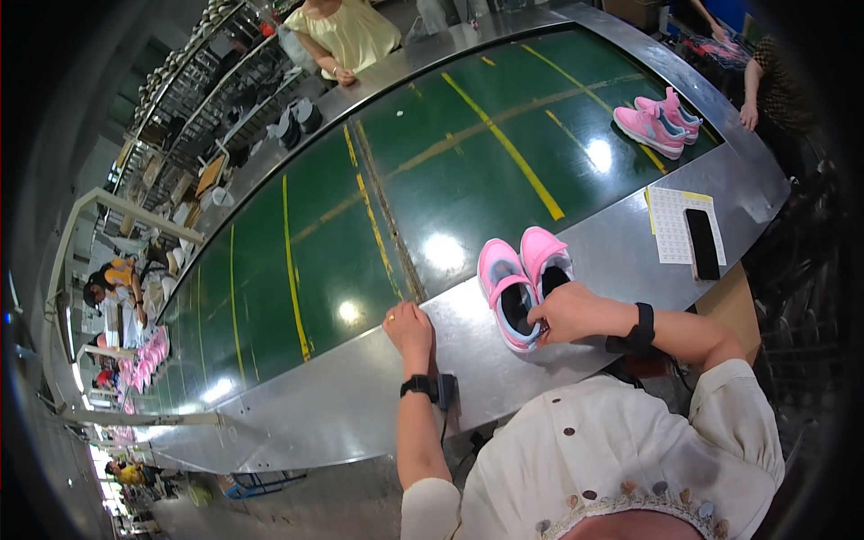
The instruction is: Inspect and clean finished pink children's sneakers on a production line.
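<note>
A pair of pink sneakers [506, 286] with straps and dark insoles stands side by side on the metal edge of the conveyor table, toes pointing away from me. My right hand [576, 315] reaches over their heel ends, its fingers closed on the heel of the left shoe. The right shoe's heel is partly hidden behind that hand. To the left, my left hand [410, 331] rests on the metal edge, curled into a loose fist with nothing showing in it. Both wrists wear black bands.
A green conveyor belt [432, 193] with yellow lines runs along the table. Another pair of pink sneakers [652, 130] sits on it at the far right. A phone [702, 244] lies on a label sheet [669, 229]. People stand across and to the right; more pink shoes [144, 364] are far left.
</note>
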